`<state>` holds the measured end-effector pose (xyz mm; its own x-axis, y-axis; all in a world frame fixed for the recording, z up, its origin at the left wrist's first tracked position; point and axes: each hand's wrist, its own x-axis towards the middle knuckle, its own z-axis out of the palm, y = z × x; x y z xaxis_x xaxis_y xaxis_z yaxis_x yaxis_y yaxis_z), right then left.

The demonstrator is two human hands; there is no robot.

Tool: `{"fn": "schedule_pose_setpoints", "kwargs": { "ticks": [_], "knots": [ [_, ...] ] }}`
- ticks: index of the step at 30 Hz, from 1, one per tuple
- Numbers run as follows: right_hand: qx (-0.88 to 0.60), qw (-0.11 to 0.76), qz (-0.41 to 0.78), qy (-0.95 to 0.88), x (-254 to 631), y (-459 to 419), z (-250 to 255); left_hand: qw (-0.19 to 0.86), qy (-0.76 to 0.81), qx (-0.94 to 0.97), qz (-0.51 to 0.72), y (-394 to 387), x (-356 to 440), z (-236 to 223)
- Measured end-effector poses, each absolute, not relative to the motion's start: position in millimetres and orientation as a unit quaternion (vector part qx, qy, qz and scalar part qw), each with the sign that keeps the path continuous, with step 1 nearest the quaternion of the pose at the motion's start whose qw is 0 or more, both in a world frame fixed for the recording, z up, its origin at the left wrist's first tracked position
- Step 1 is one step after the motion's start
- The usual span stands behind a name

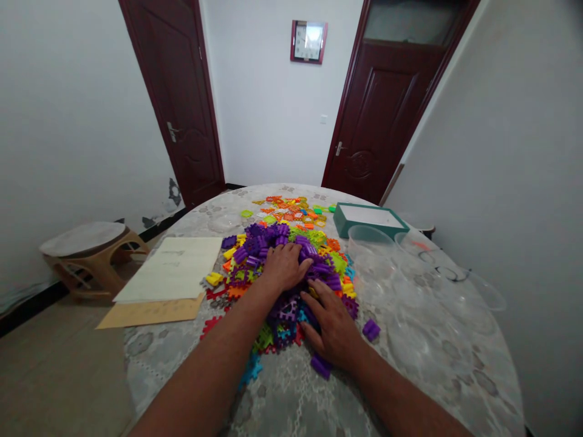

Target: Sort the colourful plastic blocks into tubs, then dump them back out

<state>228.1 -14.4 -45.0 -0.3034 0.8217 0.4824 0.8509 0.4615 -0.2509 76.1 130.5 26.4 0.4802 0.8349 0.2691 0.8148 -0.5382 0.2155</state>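
Observation:
A heap of plastic building pieces, mostly purple on top with green, yellow, orange, red and blue around, lies in the middle of the table. My left hand rests palm down on the purple pieces, its thumb apart from the fingers. Lower on the right side of the heap is my right hand, fingers spread against the pieces. What lies under both palms is hidden. Close to my right hand are a loose purple piece and another purple piece. Under my left forearm a blue piece peeks out.
Clear plastic tubs stand on the right of the round table. Behind them is a green-edged box. Orange and yellow flat pieces lie at the back. White paper over brown paper lies left, near a stool.

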Motion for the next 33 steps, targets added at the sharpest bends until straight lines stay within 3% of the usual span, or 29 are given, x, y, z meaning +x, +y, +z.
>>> {"fn": "schedule_pose_setpoints", "kwargs": {
  "ticks": [11, 21, 33],
  "knots": [
    [-0.522, 0.241, -0.008, -0.819, 235.4, -19.5, -40.4, 0.053, 0.385, 0.914, 0.117, 167.2, 110.4, 21.3],
    [-0.515, 0.245, 0.004, -0.821, 237.6, -18.2, -36.1, 0.005, 0.394, 0.913, 0.105, 176.5, 107.3, 25.4],
    [-0.498, 0.422, 0.006, -0.757, 242.8, -1.3, -57.6, -0.011, 0.451, 0.873, 0.186, 111.1, 29.6, 20.1]
  ]
}}
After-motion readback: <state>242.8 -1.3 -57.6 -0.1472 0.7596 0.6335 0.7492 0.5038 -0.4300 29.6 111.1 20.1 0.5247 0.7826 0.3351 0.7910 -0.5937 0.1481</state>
